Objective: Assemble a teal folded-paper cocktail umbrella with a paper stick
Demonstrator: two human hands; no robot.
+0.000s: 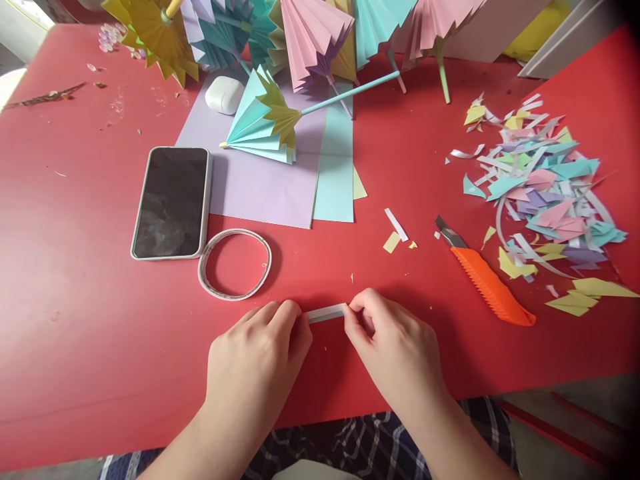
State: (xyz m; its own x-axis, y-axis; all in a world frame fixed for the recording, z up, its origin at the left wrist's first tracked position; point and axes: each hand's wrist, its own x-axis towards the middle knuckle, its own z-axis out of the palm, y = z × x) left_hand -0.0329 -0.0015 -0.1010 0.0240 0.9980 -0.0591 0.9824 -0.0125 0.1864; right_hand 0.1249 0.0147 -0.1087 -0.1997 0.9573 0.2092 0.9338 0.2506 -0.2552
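My left hand (pixel 260 353) and my right hand (pixel 395 347) rest near the front edge of the red table (pixel 75 333). Between them they pinch a short white strip (pixel 326 313), one end in each hand's fingertips. Both hands have their fingers curled closed on the strip. A thin ring of white tape (pixel 235 264) lies just beyond my left hand. An orange utility knife (pixel 487 280) lies to the right of my right hand, blade end pointing away.
A phone (pixel 171 201) lies face up at left. Lilac and blue paper sheets (pixel 280 180) lie mid-table under a folded paper umbrella (pixel 265 120). More paper umbrellas (pixel 310 33) stand at the back. A white earbud case (pixel 224 95) sits nearby. Paper scraps (pixel 540 193) are heaped at right.
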